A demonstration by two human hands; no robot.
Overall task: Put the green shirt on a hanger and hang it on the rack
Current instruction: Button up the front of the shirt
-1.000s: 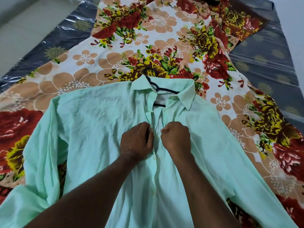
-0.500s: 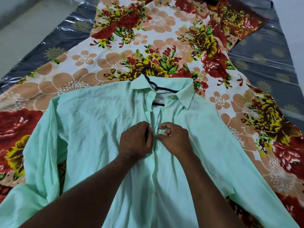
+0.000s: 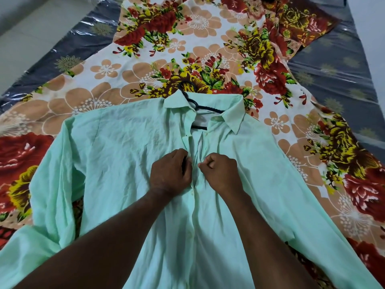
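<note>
Green shirt: lies front-up across the floral bedsheet, filling the middle of the view, collar toward 12 o'clock, hem running out of sight at 6 o'clock. Sleeves flung out toward 8 and 4 o'clock, the one at 8 o'clock bunched and folded on itself.

Black hanger tucked inside the neck opening. Hook pokes out past the collar at 12 o'clock and lies flat on the sheet; a short stretch of bar shows through the open neck, the rest hidden under fabric.

Front gapes in a narrow slit just below the collar; closed lower down, small buttons showing along the placket toward 6 o'clock.

Left grip sits just at 9 o'clock of the placket at mid-chest, fingers curled, grasping the shirt's front edge. Right grip sits just at 3 o'clock of it, thumb and forefinger pinching the opposite edge, other fingers curled in. Near each other but apart, a thin strip of cloth between.

Forearms reach in from 6 o'clock over the lower shirt.

Dark plastic-covered surface shows under the sheet at 10 and 2 o'clock.
</note>
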